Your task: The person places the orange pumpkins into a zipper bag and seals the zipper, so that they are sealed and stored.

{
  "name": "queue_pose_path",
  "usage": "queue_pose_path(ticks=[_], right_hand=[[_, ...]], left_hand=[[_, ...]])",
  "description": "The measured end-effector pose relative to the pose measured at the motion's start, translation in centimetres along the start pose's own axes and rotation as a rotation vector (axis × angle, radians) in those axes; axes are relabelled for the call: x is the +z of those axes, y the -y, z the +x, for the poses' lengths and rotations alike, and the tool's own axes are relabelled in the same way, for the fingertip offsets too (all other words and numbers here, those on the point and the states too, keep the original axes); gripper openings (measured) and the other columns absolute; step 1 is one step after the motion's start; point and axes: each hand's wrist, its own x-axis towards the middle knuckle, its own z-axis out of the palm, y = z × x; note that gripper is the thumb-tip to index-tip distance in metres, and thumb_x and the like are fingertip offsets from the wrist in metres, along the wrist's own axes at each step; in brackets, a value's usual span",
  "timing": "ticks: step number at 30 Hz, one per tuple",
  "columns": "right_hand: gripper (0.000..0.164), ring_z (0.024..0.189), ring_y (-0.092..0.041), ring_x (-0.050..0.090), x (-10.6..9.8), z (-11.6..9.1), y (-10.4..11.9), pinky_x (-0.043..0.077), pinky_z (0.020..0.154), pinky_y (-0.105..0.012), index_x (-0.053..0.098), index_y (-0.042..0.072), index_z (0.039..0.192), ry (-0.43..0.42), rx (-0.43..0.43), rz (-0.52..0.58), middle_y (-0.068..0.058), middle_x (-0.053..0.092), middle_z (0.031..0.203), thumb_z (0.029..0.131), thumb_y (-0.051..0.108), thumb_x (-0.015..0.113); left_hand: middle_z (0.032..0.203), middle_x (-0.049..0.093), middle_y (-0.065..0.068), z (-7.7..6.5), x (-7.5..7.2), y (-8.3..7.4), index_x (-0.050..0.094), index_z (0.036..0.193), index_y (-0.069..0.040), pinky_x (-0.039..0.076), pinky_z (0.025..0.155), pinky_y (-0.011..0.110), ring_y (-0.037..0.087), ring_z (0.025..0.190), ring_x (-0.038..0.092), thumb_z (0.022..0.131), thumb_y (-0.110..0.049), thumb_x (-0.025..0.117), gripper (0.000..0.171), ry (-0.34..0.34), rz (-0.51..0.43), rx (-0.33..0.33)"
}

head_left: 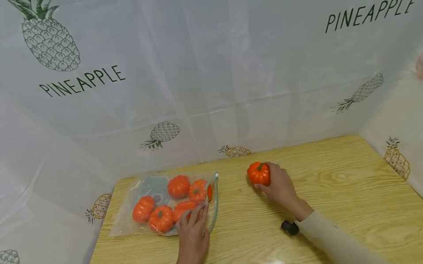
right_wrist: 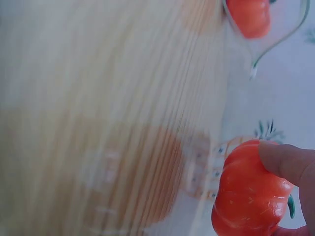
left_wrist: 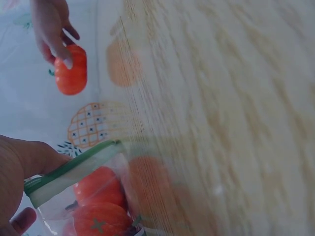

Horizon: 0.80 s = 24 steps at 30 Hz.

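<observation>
My right hand [head_left: 278, 183] holds a small orange toy pumpkin [head_left: 259, 174] with a green stem, thumb on one side and fingers on the other. In the left wrist view a gap shows between this pumpkin [left_wrist: 72, 71] and its reflection on the tabletop. The right thumb [right_wrist: 283, 160] presses the pumpkin's ribbed skin [right_wrist: 248, 191] in the right wrist view. My left hand [head_left: 193, 237] grips the mouth of a clear zip bag [head_left: 127, 223], beside its green zip strip [left_wrist: 74, 167]. Several orange pumpkins [head_left: 161, 219] lie inside the bag.
The glossy wood-grain table [head_left: 342, 177] carries the bag on its left side. A pale curtain [head_left: 205, 83] printed with pineapples hangs behind the table and along both sides. Black wrist cameras [head_left: 289, 228] sit by the forearms.
</observation>
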Motion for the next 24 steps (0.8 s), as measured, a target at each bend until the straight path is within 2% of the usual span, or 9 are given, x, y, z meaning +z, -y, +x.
queue_pose_path(ticks=[14,24], right_hand=[[0.081,0.123,-0.044,0.058,2.9,-3.6,4.3,0.050,0.104,-0.059,0.049,-0.008,0.145,0.091,-0.132,0.081,-0.025,0.060,0.137,0.084,0.022,0.091],[0.077,0.117,-0.040,0.060,4.8,-4.9,6.4,0.052,0.099,-0.057,0.052,-0.005,0.141,0.115,-0.230,0.096,-0.022,0.063,0.133,0.082,0.022,0.093]], left_hand=[[0.136,0.065,0.007,0.0,0.1,0.0,0.071,0.136,-0.001,0.039,0.090,0.058,0.038,0.118,0.052,0.060,0.016,0.091,0.080,0.014,0.000,-0.017],[0.137,0.065,0.007,0.0,0.0,-0.1,0.070,0.137,-0.002,0.038,0.090,0.058,0.038,0.119,0.053,0.062,0.017,0.090,0.080,0.019,-0.018,-0.032]])
